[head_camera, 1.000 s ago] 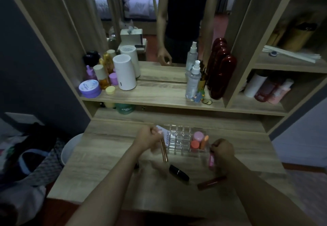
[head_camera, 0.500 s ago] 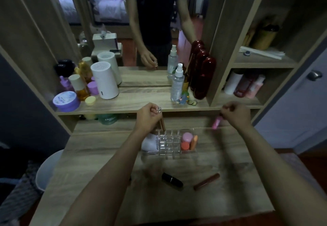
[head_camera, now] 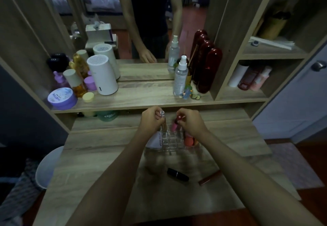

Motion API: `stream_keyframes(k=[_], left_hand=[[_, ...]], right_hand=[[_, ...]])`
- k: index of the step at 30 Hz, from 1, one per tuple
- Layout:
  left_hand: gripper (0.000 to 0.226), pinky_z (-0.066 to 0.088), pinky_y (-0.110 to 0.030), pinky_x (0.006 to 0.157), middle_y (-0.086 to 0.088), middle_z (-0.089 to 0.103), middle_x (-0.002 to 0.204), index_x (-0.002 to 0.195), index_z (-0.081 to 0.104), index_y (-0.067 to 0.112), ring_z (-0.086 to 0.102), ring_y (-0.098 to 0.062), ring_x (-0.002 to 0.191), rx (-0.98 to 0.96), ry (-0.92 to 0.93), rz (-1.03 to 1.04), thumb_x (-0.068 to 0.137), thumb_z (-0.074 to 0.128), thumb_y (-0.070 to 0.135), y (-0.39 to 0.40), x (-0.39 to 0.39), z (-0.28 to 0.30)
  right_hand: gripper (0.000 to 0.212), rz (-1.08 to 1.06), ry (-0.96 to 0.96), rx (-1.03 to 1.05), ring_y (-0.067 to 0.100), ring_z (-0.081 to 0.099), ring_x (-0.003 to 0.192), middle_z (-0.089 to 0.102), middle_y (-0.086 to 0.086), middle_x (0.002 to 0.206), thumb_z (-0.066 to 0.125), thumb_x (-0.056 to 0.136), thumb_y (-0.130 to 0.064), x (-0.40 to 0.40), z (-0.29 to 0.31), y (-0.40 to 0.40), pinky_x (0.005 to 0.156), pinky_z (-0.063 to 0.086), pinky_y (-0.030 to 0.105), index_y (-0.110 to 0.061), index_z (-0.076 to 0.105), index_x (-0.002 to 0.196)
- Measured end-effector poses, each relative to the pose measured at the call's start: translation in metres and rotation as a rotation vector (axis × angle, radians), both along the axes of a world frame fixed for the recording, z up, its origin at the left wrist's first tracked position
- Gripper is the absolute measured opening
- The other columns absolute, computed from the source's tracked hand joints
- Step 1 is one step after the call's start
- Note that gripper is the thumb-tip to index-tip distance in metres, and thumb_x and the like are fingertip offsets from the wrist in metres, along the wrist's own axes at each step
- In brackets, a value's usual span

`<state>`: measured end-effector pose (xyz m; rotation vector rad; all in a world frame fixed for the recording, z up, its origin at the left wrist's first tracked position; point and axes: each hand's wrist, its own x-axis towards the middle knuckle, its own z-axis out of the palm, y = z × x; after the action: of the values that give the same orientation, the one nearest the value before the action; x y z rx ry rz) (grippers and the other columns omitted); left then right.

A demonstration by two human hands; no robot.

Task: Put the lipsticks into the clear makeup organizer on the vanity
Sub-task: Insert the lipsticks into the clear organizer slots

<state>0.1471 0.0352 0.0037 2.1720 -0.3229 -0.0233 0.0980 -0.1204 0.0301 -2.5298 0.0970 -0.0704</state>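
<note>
Lipsticks held upright over clear organizer, orange sponges inside

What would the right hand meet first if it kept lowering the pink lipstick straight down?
Most likely the clear organizer grid below; the right hand holds the pink lipstick over a back cell, though depth is unclear.

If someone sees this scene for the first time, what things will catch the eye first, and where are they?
Two bare hands meet at the centre over the clear organizer: the left hand holds a gold lipstick, the right hand a pink lipstick, both upright above its compartments. Nearer on the vanity top lie a black lipstick and a brown-red lipstick. Behind, a mirror reflects the person.
</note>
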Motion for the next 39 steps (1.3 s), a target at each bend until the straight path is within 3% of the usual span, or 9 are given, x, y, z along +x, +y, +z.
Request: stream_keyframes(k=[4,15,21,23,26,29,33,36,39], left_hand=[[0.017,0.044,0.001,0.058,0.005,0.056,0.075,0.093,0.064,0.007,0.048,0.001,0.059,0.03,-0.003,-0.019,0.078,0.064,0.0,0.0,-0.002,-0.008],[0.021,0.042,-0.008,0.054,-0.001,0.06,0.084,0.097,0.063,0.006,0.055,-0.009,0.074,0.084,0.025,-0.061,0.077,0.063,-0.002,-0.004,-0.004,-0.014],[0.025,0.043,-0.01,0.063,-0.01,0.065,0.095,0.102,0.062,0.007,0.059,-0.015,0.081,0.086,0.007,-0.064,0.077,0.065,0.003,-0.001,-0.006,-0.019],[0.032,0.053,-0.02,0.072,-0.011,0.063,0.101,0.11,0.06,0.008,0.061,-0.018,0.086,0.074,0.007,-0.078,0.078,0.066,0.005,0.0,-0.007,-0.019],[0.043,0.056,-0.036,0.081,-0.013,0.061,0.104,0.121,0.054,0.007,0.061,-0.025,0.088,0.055,0.005,-0.084,0.08,0.065,0.006,0.006,-0.01,-0.017],[0.04,0.054,-0.032,0.075,-0.011,0.059,0.1,0.118,0.055,0.006,0.06,-0.025,0.082,0.074,-0.043,-0.043,0.08,0.065,0.007,0.017,-0.016,-0.018],[0.021,0.041,-0.013,0.06,-0.005,0.061,0.083,0.101,0.063,0.006,0.056,-0.015,0.073,0.105,-0.06,-0.063,0.081,0.065,0.005,0.034,-0.032,-0.02],[0.01,0.038,-0.014,0.058,-0.004,0.064,0.078,0.093,0.066,0.008,0.055,-0.011,0.067,0.155,-0.072,-0.14,0.083,0.064,0.008,0.04,-0.049,-0.024],[0.009,0.038,-0.013,0.059,0.006,0.058,0.08,0.093,0.066,0.013,0.052,-0.001,0.067,0.207,-0.064,-0.174,0.084,0.064,0.014,0.052,-0.07,-0.033]], right_hand=[[0.023,0.003,0.048,-0.019,0.026,0.066,0.098,0.073,0.012,0.103,0.063,0.081,-0.002,0.005,-0.008,0.006,0.088,0.055,0.041,-0.011,0.069,0.101],[0.024,0.022,0.182,-0.088,0.03,0.066,0.099,0.073,0.015,0.103,0.056,0.084,-0.002,0.013,-0.023,0.013,0.09,0.054,0.045,-0.011,0.071,0.102],[0.039,0.077,0.175,-0.098,0.028,0.061,0.113,0.069,0.014,0.118,0.06,0.085,-0.003,0.01,-0.017,0.007,0.099,0.049,0.038,-0.01,0.063,0.123],[0.046,0.1,0.132,-0.088,0.026,0.062,0.113,0.067,0.014,0.121,0.062,0.085,-0.003,0.006,-0.008,-0.002,0.098,0.048,0.035,-0.011,0.056,0.13],[0.041,0.07,0.057,-0.123,0.029,0.063,0.106,0.068,0.015,0.118,0.064,0.083,-0.006,0.001,0.009,-0.03,0.093,0.051,0.038,-0.009,0.06,0.124],[0.021,-0.046,0.024,-0.167,0.029,0.066,0.094,0.072,0.014,0.104,0.064,0.086,-0.013,-0.014,0.018,-0.075,0.083,0.053,0.038,-0.008,0.068,0.106],[0.011,-0.055,0.256,-0.154,0.025,0.064,0.095,0.069,0.012,0.103,0.06,0.089,-0.008,-0.051,0.01,-0.125,0.079,0.05,0.033,-0.006,0.068,0.096],[0.015,0.024,0.48,0.098,0.028,0.065,0.103,0.066,0.012,0.113,0.058,0.088,0.001,-0.084,-0.01,-0.137,0.083,0.053,0.031,0.001,0.066,0.1],[0.029,0.129,0.597,0.049,0.027,0.064,0.106,0.064,0.015,0.12,0.062,0.083,0.006,-0.108,-0.037,-0.131,0.094,0.053,0.036,-0.004,0.065,0.111]])
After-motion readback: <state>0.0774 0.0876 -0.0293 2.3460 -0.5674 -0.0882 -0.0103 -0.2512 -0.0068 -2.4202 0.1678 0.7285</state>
